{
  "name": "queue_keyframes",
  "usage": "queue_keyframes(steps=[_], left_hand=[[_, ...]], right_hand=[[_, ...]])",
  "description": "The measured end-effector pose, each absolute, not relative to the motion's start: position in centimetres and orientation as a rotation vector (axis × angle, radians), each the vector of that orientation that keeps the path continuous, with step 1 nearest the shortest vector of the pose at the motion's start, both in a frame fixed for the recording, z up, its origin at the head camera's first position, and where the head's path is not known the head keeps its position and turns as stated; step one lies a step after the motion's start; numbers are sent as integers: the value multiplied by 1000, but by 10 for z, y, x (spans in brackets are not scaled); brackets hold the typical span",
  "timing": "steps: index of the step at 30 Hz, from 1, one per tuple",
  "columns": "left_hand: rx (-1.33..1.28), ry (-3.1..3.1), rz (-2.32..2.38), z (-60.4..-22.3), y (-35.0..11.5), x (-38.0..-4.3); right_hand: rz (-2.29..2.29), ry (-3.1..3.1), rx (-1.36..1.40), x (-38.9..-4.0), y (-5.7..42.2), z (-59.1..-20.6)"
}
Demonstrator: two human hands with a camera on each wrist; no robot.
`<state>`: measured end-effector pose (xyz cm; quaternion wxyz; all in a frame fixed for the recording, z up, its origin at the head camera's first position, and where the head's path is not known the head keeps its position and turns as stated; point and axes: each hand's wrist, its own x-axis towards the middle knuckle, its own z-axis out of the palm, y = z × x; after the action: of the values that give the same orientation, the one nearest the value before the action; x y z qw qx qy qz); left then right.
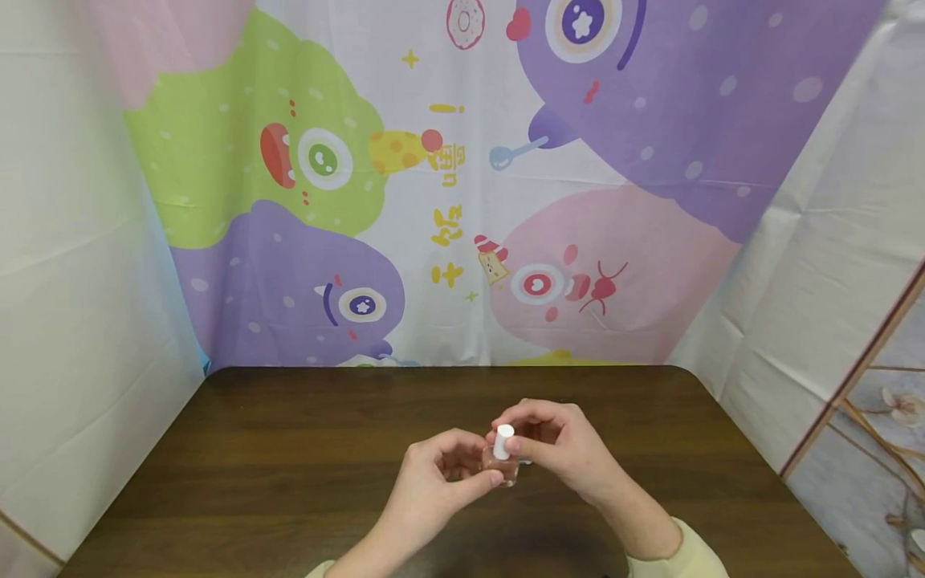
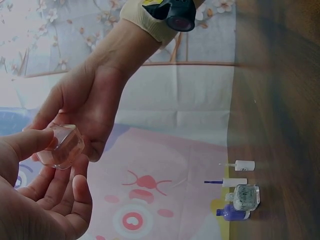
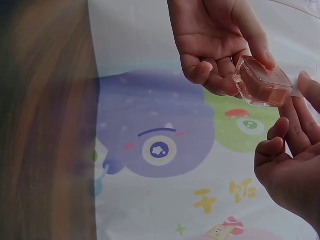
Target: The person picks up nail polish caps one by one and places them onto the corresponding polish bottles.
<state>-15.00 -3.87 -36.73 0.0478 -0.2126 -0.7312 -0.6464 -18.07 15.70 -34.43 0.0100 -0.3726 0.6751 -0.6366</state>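
Observation:
A small nail polish bottle (image 1: 501,467) with peach-pink contents and a white cap (image 1: 504,441) is held above the table. My left hand (image 1: 441,482) grips its glass body between thumb and fingers. With thumb and fingers, my right hand (image 1: 567,449) pinches the white cap, which sits on the bottle. The right wrist view shows the bottle (image 3: 262,85) tilted between both hands, its cap mostly hidden by the right fingers. In the left wrist view, the bottle (image 2: 62,147) again lies against the left thumb.
On the brown table (image 1: 289,449), the left wrist view shows a glittery bottle (image 2: 246,197), a purple bottle (image 2: 234,213) and two white brush caps (image 2: 244,165), brushes pointing up. A cartoon-print curtain (image 1: 448,321) hangs behind the table.

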Motion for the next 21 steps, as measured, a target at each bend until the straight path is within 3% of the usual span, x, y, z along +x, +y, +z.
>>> queue_keyframes(steps=[21], left_hand=[[-640,-2245,-1945,-368,-39,-151]], right_hand=[[-2048,2087,-1185,-181,154,-346]])
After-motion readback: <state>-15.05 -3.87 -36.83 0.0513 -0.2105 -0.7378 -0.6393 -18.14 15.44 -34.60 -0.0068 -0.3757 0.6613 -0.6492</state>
